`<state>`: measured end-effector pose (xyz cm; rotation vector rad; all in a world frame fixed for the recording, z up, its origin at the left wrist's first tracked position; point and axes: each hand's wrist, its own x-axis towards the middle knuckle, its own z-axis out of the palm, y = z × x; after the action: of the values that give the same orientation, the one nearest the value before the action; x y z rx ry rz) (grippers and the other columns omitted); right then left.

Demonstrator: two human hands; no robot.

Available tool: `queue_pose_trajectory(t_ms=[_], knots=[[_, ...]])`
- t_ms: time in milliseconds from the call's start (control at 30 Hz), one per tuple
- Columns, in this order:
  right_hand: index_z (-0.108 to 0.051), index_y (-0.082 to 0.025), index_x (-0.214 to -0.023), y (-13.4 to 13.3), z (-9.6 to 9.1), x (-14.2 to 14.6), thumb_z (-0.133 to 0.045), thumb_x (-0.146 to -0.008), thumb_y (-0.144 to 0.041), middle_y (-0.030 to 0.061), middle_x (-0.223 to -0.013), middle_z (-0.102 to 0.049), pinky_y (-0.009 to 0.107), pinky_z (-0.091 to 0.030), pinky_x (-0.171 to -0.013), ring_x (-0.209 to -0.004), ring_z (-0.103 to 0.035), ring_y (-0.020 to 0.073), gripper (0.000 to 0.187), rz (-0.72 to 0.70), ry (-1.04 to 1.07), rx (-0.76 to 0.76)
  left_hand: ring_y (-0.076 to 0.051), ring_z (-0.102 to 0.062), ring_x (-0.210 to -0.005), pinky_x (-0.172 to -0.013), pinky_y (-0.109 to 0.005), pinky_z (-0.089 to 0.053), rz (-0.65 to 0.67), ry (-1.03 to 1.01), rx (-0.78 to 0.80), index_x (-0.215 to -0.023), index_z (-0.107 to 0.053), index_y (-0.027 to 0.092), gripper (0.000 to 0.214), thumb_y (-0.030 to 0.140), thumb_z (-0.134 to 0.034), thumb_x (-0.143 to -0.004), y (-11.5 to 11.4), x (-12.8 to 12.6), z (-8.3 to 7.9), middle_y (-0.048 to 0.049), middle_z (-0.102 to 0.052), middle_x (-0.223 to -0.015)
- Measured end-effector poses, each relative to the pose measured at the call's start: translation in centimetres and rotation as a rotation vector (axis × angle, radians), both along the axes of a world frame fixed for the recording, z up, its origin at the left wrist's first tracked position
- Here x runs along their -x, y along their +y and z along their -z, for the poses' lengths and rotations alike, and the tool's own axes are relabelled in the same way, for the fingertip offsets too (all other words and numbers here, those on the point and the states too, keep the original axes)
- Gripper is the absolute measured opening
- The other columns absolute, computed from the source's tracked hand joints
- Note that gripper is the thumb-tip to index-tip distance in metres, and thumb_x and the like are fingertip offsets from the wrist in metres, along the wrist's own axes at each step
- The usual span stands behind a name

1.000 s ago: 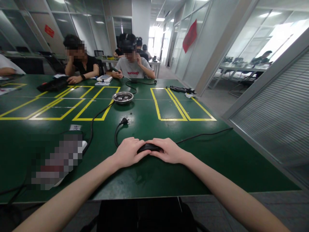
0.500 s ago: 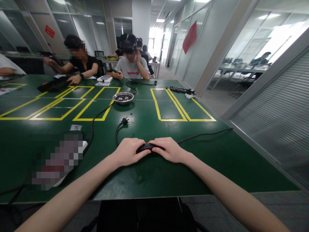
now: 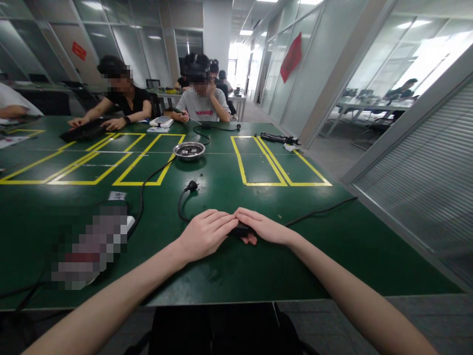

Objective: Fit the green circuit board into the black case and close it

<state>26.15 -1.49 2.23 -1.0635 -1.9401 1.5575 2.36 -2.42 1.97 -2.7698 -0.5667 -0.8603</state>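
Note:
Close to the table's near edge, my two hands meet around a slim black corded device (image 3: pixel 241 230), mostly hidden by the fingers; its exact kind does not show. My left hand (image 3: pixel 205 236) is closed over its left part, fingers together on top. From the right, my right hand (image 3: pixel 264 228) grips it, with fingertips showing underneath. Beyond my left hand a black cord curls up to a plug (image 3: pixel 191 186) lying on the table. Another black cable (image 3: pixel 321 205) runs from behind my right hand toward the right table edge.
Left of my arms lies a blurred-out item (image 3: pixel 88 246) beside a cable. A metal bowl (image 3: pixel 188 151) with small metal parts stands ahead. Yellow tape rectangles (image 3: pixel 264 184) mark the green table. Two people sit opposite; a black folded stand-like item (image 3: pixel 279 138) lies at far right.
Both hands have shifted slightly right and re-gripped the device. My left fingers now lie over its top, and right fingertips show below it. The co-worker at left has brought a hand down to a black item.

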Motion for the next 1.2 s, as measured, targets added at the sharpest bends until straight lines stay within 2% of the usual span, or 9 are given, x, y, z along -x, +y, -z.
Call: queue_pose_trajectory(t_ms=[67,167,367,533,733,800,1000,1100,1200], knots=[[-0.055,-0.022,-0.104,-0.2,0.1,0.0,-0.042,-0.105,-0.059,0.0012,-0.083,-0.069,0.028,-0.050,-0.063,-0.064,-0.062,0.0154,0.040,0.038,-0.087,-0.270,-0.024,-0.075,-0.108,-0.096,-0.041,-0.060,-0.011,-0.008,0.072,-0.132,-0.064,0.017,0.030,0.022,-0.050,-0.106,0.1,0.2,0.1,-0.0133,-0.078,-0.120],[-0.063,-0.020,-0.113,-0.1,0.2,-0.2,-0.066,-0.097,-0.049,0.0088,-0.105,-0.074,0.034,-0.053,-0.081,-0.091,-0.070,0.0236,0.033,0.004,-0.235,-0.678,-0.024,-0.077,-0.098,-0.089,-0.038,-0.061,-0.067,-0.039,0.215,-0.126,-0.067,0.017,0.026,0.027,-0.057,-0.104,0.3,0.5,0.2,-0.0120,-0.080,-0.110],[-0.068,-0.019,-0.116,0.1,0.2,-1.0,-0.064,-0.101,-0.042,0.0099,-0.096,-0.077,0.032,-0.051,-0.076,-0.085,-0.073,0.0243,0.028,-0.046,-0.399,-0.892,-0.024,-0.077,-0.088,-0.078,-0.032,-0.058,-0.213,-0.076,0.399,-0.122,-0.071,0.020,0.035,0.046,-0.067,-0.098,0.7,1.0,0.4,-0.0079,-0.081,-0.102],[-0.066,-0.020,-0.121,0.1,0.2,-0.9,-0.070,-0.097,-0.043,0.0085,-0.099,-0.078,0.031,-0.052,-0.076,-0.086,-0.074,0.0237,0.033,-0.083,-0.342,-0.891,-0.023,-0.074,-0.075,-0.070,-0.032,-0.053,-0.226,0.005,0.364,-0.110,-0.074,0.019,0.033,0.049,-0.068,-0.098,0.7,1.1,0.2,-0.0056,-0.079,-0.086],[-0.067,-0.021,-0.116,-0.2,0.4,-0.7,-0.066,-0.097,-0.035,0.0078,-0.097,-0.077,0.030,-0.052,-0.076,-0.085,-0.073,0.0225,0.023,-0.046,-0.288,-0.926,-0.022,-0.074,-0.083,-0.078,-0.033,-0.056,-0.198,0.012,0.319,-0.117,-0.071,0.018,0.033,0.046,-0.061,-0.101,0.5,1.0,0.1,-0.0082,-0.079,-0.096],[-0.065,-0.021,-0.113,-0.3,0.2,-0.5,-0.070,-0.092,-0.036,0.0068,-0.099,-0.076,0.030,-0.052,-0.076,-0.085,-0.072,0.0216,0.026,-0.030,-0.228,-0.852,-0.022,-0.074,-0.086,-0.080,-0.033,-0.056,-0.170,0.028,0.279,-0.119,-0.071,0.018,0.032,0.043,-0.058,-0.103,0.5,1.0,0.2,-0.0095,-0.080,-0.102],[-0.058,-0.022,-0.102,-0.5,-0.3,0.1,-0.073,-0.090,-0.046,-0.0019,-0.083,-0.067,0.025,-0.048,-0.066,-0.075,-0.062,0.0153,0.031,-0.016,-0.022,-0.365,-0.021,-0.073,-0.090,-0.080,-0.032,-0.054,-0.110,0.075,0.184,-0.120,-0.072,0.021,0.031,0.044,-0.056,-0.106,1.0,1.1,0.7,-0.0089,-0.080,-0.115],[-0.062,-0.020,-0.099,-0.6,-0.5,-0.2,-0.076,-0.087,-0.045,-0.0015,-0.080,-0.066,0.025,-0.045,-0.062,-0.070,-0.058,0.0142,0.031,0.027,-0.045,-0.383,-0.025,-0.073,-0.102,-0.087,-0.037,-0.055,-0.101,-0.004,0.161,-0.125,-0.071,0.020,0.036,0.046,-0.063,-0.102,1.0,1.0,0.3,-0.0106,-0.079,-0.119],[-0.067,-0.019,-0.100,-0.3,-1.1,-1.7,-0.077,-0.086,-0.045,0.0017,-0.083,-0.070,0.027,-0.048,-0.062,-0.070,-0.062,0.0161,0.031,0.115,-0.085,-0.466,-0.031,-0.064,-0.126,-0.104,-0.048,-0.051,-0.097,-0.140,0.094,-0.134,-0.067,0.021,0.040,0.042,-0.066,-0.100,0.6,1.1,-0.5,-0.0140,-0.071,-0.138]])
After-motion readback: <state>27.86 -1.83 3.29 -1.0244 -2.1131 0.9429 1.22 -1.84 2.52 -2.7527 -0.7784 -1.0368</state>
